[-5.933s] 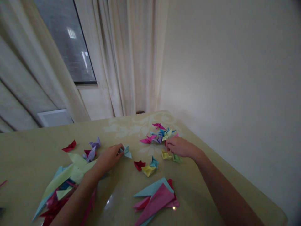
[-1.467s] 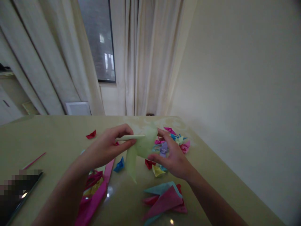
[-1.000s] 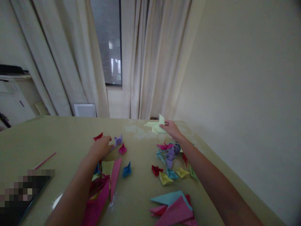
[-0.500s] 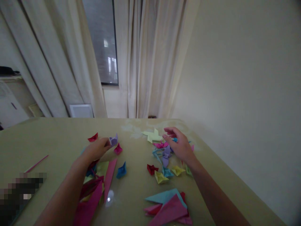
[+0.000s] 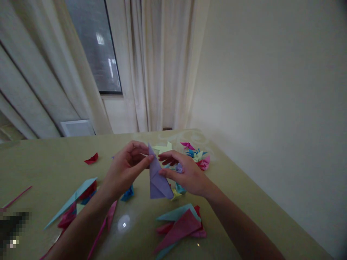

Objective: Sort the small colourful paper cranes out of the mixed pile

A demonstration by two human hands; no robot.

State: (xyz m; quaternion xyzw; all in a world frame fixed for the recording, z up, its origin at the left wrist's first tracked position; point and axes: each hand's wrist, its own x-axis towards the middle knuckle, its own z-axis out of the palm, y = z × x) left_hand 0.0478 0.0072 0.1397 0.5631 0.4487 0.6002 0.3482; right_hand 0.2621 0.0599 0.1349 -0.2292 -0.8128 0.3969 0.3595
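A purple folded paper (image 5: 156,186) is held up over the table in front of me, its narrow point upward. My left hand (image 5: 130,164) pinches its upper left side, thumb in front and fingers curled behind. From the other side, my right hand (image 5: 187,175) has its thumb on the paper's right edge, with its fingers reaching toward the upper part. Behind the hands lies a pale green origami piece (image 5: 164,148), partly hidden. Small yellow (image 5: 176,194) and light blue (image 5: 180,187) folded pieces show below my right hand.
Pink and light blue folded papers (image 5: 181,227) lie in front. At left are more folded papers (image 5: 78,198), a red piece (image 5: 91,159) and a pink stick (image 5: 18,196). Several origami figures (image 5: 197,155) sit at back right. A wall (image 5: 265,126) borders the right side.
Both hands have come together at the centre, where the purple folded paper is now held up. The right hand has left the origami figures. The view has shifted to the right.
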